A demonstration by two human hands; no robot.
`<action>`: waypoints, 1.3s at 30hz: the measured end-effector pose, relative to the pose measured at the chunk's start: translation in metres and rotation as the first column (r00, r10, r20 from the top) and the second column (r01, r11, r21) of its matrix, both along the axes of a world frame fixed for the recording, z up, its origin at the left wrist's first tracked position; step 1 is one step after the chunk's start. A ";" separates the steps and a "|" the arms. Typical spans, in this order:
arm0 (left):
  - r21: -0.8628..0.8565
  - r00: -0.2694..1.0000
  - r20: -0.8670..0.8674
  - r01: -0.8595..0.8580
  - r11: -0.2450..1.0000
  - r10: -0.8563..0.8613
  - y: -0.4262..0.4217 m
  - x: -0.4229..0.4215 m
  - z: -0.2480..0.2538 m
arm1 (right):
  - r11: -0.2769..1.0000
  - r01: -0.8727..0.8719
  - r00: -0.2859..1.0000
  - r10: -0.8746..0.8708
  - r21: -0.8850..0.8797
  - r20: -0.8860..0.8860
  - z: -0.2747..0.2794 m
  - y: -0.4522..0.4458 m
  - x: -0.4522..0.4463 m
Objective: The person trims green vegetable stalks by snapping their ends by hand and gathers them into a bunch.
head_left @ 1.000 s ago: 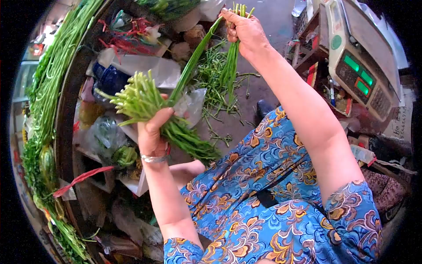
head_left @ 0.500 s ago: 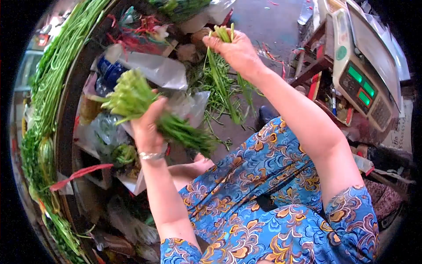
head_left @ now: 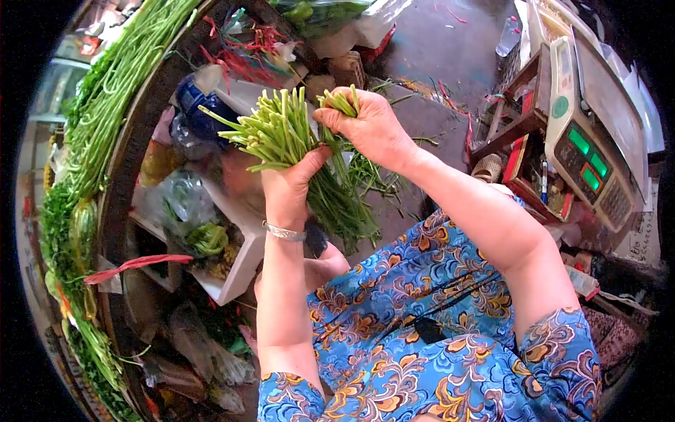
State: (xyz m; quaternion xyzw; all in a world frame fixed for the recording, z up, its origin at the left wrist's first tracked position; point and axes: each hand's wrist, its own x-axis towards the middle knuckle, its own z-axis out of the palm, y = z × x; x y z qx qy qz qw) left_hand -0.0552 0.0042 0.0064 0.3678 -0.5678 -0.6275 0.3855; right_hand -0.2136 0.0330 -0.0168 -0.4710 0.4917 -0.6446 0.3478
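My left hand [head_left: 292,186] is wrapped round a thick bunch of green leafy stems [head_left: 281,130], cut ends pointing up and to the left. The leafy part of the bunch hangs down to the right, below the fist. Close beside it, my right hand [head_left: 369,126] pinches a smaller cluster of similar stems [head_left: 339,104], whose short cut ends stick out above the thumb. The lower part of that cluster runs down behind and against the larger bunch, so I cannot tell where the two separate. A silver bracelet [head_left: 284,231] circles my left wrist.
Loose green trimmings [head_left: 373,176] lie on the floor beyond the hands. To the right stands a weighing scale [head_left: 587,141] with green lit digits. Long green vegetables [head_left: 133,98] line a shelf at the left. A white foam box [head_left: 235,271] and plastic bags [head_left: 184,200] sit nearby.
My left hand has moved right and up with the large bunch. My right hand has come down and slightly left with its smaller cluster, and the two bunches are now side by side.
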 end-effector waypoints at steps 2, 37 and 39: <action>0.006 0.999 -0.041 0.007 1.000 -0.007 -0.001 -0.001 -0.003 | 1.000 -0.016 1.000 0.016 -0.003 -0.010 0.001 0.003 0.003; 0.088 0.996 -0.036 0.084 0.993 -0.081 0.000 -0.002 0.000 | 0.999 0.021 0.990 -0.025 -0.031 -0.141 0.012 0.008 -0.009; 0.093 0.995 -0.061 0.083 0.992 -0.077 0.001 -0.001 -0.001 | 1.000 0.020 0.987 -0.023 -0.017 -0.159 0.012 0.009 -0.008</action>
